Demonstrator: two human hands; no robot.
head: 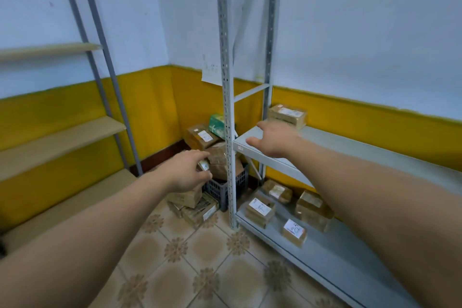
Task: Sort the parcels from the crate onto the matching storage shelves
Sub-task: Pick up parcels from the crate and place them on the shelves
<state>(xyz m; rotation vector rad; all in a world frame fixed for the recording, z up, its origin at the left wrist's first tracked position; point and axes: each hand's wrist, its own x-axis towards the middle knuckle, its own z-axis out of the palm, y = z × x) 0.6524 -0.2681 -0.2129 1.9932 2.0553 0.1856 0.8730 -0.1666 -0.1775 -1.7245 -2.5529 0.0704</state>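
The left hand [186, 170] curls its fingers at a parcel [204, 165] in the crate [220, 191]; grip unclear. The right hand [272, 138] spreads empty over the shelf [350, 147].

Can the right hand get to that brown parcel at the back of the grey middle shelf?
Probably yes. The right hand is open over the grey middle shelf, stretched toward the brown parcel, and nothing lies between them. The upright post stands off to its left, out of the way.
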